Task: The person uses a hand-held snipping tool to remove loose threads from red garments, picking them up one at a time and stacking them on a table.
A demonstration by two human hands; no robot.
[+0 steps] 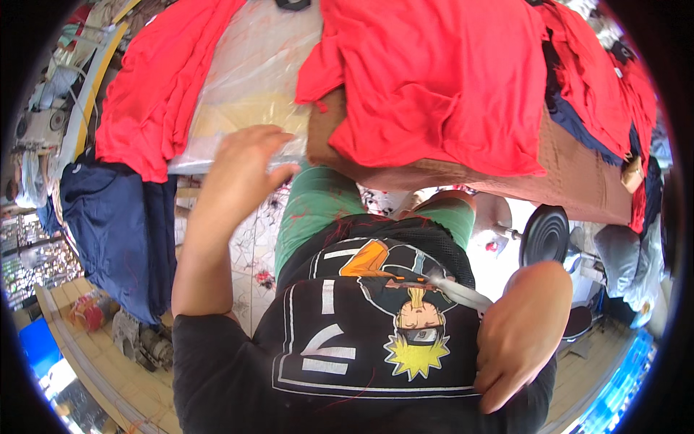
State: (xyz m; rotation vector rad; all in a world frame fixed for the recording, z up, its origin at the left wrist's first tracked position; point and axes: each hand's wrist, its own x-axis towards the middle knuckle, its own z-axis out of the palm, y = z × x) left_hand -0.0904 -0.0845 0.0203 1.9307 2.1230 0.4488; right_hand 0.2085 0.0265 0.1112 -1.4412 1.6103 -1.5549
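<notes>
My left hand (pixel 253 155) hovers at the near edge of a plastic-covered surface, thumb apart from the fingers and nothing visible between them. Close to my chest, my right hand (pixel 522 329) is closed around a blurred, pale, blade-like tool (pixel 463 295) that points away from the fist; its exact kind is not clear. A red garment (pixel 441 87) lies spread over the brown-covered table (pixel 578 177) in front of me. Another red garment (pixel 159 87) is draped at the left, beside the clear plastic sheet (pixel 249 79).
Dark navy cloth (pixel 119 224) hangs at the left below the red one. More red and navy garments (pixel 589 87) lie at the far right. A round black disc (pixel 544 235) stands beneath the table's right side. Loose red threads lie on my lap and floor.
</notes>
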